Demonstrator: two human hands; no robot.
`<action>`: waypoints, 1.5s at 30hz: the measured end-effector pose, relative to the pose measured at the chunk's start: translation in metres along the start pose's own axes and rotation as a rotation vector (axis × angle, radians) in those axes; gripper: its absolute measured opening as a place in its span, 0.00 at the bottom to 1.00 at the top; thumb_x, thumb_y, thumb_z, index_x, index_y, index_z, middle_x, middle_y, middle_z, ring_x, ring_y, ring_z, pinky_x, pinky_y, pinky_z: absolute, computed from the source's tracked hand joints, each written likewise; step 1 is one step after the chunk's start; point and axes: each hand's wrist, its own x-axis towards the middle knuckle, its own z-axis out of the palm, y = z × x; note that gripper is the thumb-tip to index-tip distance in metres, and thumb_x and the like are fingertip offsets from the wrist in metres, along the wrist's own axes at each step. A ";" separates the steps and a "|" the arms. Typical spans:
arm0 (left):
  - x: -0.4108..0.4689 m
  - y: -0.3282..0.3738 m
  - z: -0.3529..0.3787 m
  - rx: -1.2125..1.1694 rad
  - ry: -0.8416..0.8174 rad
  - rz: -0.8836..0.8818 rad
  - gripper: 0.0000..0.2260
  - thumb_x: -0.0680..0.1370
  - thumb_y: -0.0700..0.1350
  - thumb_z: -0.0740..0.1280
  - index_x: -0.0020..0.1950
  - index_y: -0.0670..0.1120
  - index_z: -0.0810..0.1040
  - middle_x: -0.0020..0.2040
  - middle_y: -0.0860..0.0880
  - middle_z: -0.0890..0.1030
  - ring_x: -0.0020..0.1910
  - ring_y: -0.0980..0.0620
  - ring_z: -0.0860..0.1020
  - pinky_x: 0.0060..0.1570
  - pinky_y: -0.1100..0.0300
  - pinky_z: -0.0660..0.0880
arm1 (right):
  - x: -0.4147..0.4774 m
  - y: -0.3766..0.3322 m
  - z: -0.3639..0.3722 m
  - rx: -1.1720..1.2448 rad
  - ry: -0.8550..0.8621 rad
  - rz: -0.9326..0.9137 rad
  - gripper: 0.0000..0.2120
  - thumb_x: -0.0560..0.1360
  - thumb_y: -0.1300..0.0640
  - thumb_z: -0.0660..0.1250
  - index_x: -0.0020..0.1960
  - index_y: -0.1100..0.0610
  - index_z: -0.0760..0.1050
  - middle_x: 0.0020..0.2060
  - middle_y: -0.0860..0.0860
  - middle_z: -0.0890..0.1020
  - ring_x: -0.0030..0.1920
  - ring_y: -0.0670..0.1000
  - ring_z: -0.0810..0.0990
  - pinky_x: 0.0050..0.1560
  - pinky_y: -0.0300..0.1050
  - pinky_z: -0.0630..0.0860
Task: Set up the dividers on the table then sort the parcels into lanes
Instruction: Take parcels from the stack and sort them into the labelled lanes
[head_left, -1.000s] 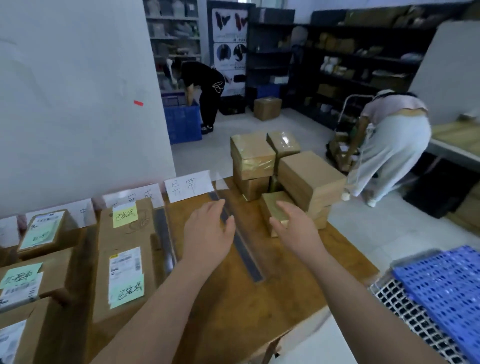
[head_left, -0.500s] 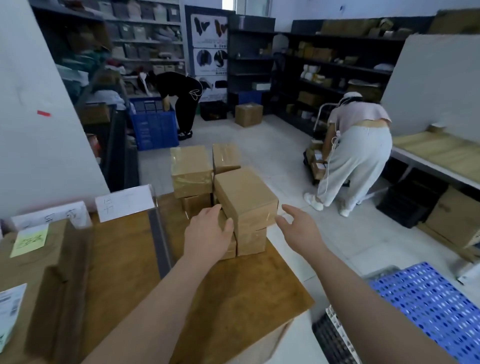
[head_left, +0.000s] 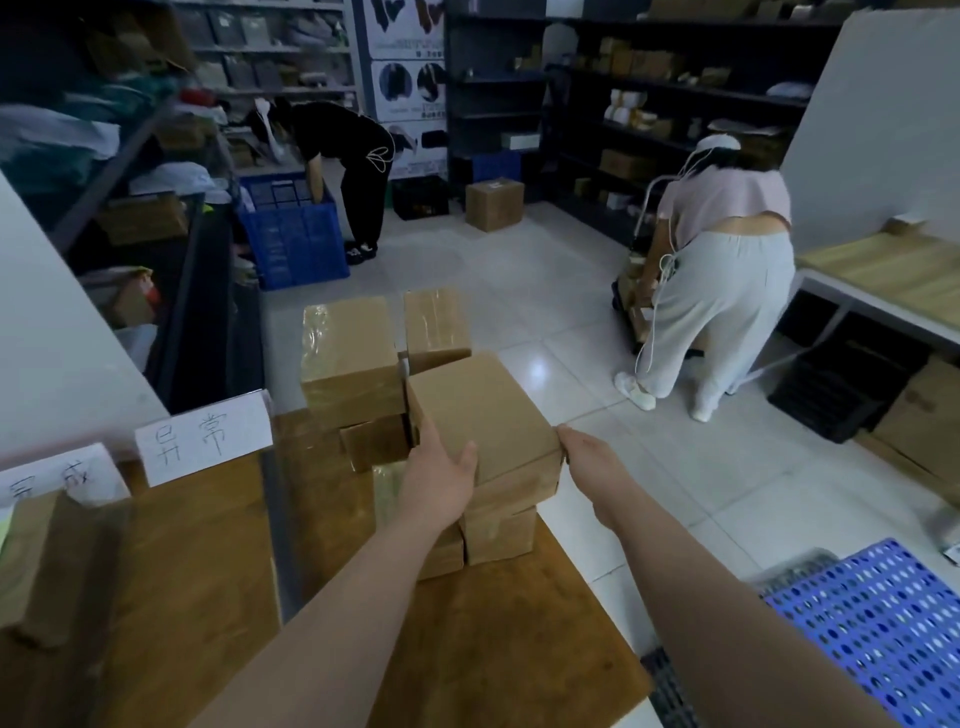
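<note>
A stack of brown cardboard parcels stands at the far right corner of the wooden table (head_left: 483, 639). On top of it sits a plain brown box (head_left: 480, 410). My left hand (head_left: 439, 478) grips its left side, thumb on top. At the box's right front corner my right hand (head_left: 592, 460) holds on, fingers curled round the edge. A taped parcel (head_left: 350, 358) and a smaller taped one (head_left: 435, 327) stand behind. A dark divider strip (head_left: 280, 535) runs along the table left of the stack, with a white lane label (head_left: 205, 436) at its far end.
Another labelled parcel (head_left: 36, 561) lies in the left lane beside a second white label (head_left: 57, 478). A blue perforated crate (head_left: 878, 623) sits low right. Two people bend over on the tiled floor beyond, near a blue bin (head_left: 293, 239) and dark shelving.
My view swung right, away from the left lanes. Both hands reached forward from above the table and closed onto the top box of the stack.
</note>
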 end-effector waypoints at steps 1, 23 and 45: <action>0.003 0.001 0.002 -0.017 -0.004 -0.015 0.30 0.83 0.52 0.58 0.81 0.48 0.48 0.73 0.47 0.71 0.68 0.44 0.73 0.63 0.52 0.70 | 0.006 0.001 0.001 0.028 -0.023 0.023 0.23 0.81 0.48 0.51 0.57 0.64 0.77 0.54 0.61 0.79 0.60 0.57 0.76 0.61 0.51 0.71; -0.030 0.006 -0.015 -0.944 0.150 -0.215 0.44 0.63 0.67 0.72 0.76 0.58 0.61 0.68 0.47 0.73 0.62 0.45 0.75 0.59 0.43 0.75 | 0.014 -0.034 -0.009 0.414 -0.544 -0.183 0.16 0.76 0.51 0.67 0.63 0.52 0.75 0.56 0.52 0.83 0.58 0.52 0.80 0.60 0.51 0.76; -0.101 -0.047 -0.016 -1.005 0.604 -0.168 0.16 0.83 0.53 0.58 0.71 0.61 0.71 0.67 0.56 0.76 0.65 0.53 0.76 0.64 0.48 0.74 | -0.014 -0.042 0.036 0.183 -0.820 -0.203 0.15 0.78 0.50 0.66 0.64 0.48 0.76 0.53 0.46 0.85 0.56 0.52 0.81 0.50 0.51 0.76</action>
